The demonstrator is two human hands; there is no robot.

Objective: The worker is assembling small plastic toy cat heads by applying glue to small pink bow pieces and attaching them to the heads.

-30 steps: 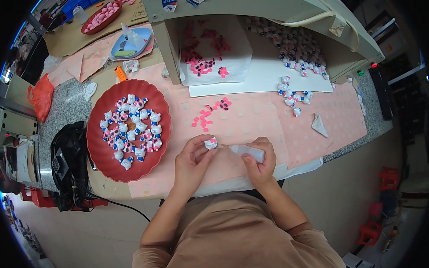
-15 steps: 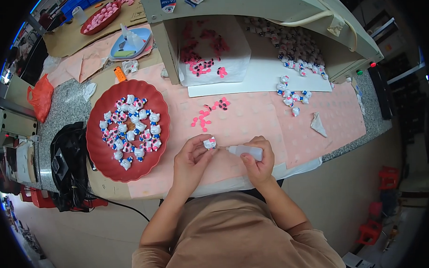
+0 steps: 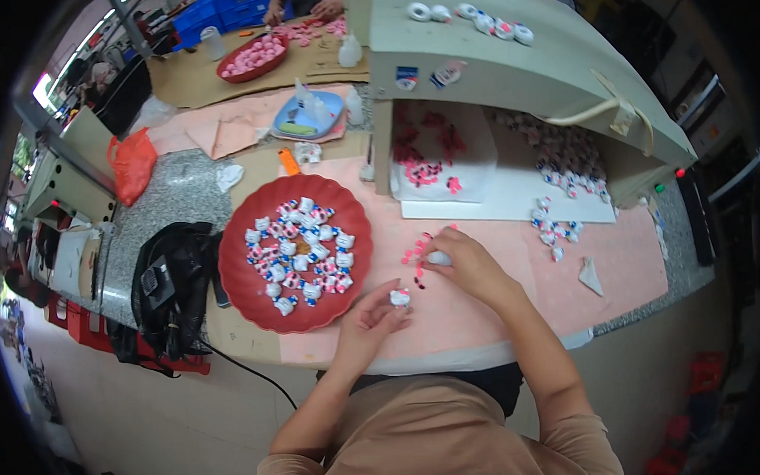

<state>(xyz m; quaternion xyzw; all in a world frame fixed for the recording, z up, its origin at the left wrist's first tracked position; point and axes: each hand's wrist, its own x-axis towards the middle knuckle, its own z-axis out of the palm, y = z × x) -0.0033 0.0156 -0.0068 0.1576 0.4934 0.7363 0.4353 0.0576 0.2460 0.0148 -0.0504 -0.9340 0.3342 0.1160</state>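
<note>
My left hand (image 3: 370, 326) holds a small white cat-like figurine (image 3: 400, 298) with pink on it, pinched in its fingers over the pink cloth. Ahead of it and to the right, my right hand (image 3: 471, 266) reaches down to loose pink pieces (image 3: 412, 255), some with dark spots. A whitish squeeze bottle (image 3: 438, 258) stays in that hand, mostly covered by it; whether its fingertips touch a piece is hidden. To the left, a red scalloped tray (image 3: 242, 305) carries several white, blue and pink figurines (image 3: 315, 252).
A grey cabinet (image 3: 508, 65) with an open bay holds more pink pieces (image 3: 422, 171) and figurines (image 3: 570, 160). A blue tray (image 3: 332, 105) with bottles stands beyond the red one. A co-worker's hands (image 3: 328, 9) are at the far table. A black bag (image 3: 176, 274) lies at left.
My right hand has moved forward with the squeeze bottle, from beside the figurine to the loose pink pieces. My left hand still holds the figurine. The whole view has shifted.
</note>
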